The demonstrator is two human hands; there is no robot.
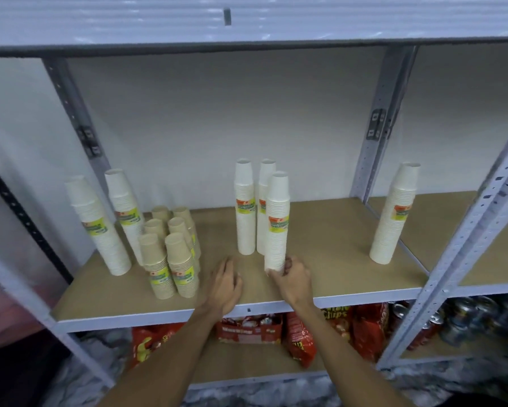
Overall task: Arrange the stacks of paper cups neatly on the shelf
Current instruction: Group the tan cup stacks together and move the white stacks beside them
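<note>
Right hand (294, 277) grips the tall white paper cup stack (277, 224) at its base, left hand (227, 284) spread open over the wooden shelf (335, 259); I'd slide low, keeping it upright.

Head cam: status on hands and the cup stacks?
Right hand grips base of front white stack, upright. Left hand open, holds nothing, just left of it. Two white stacks close behind; lone stack far right.
</note>
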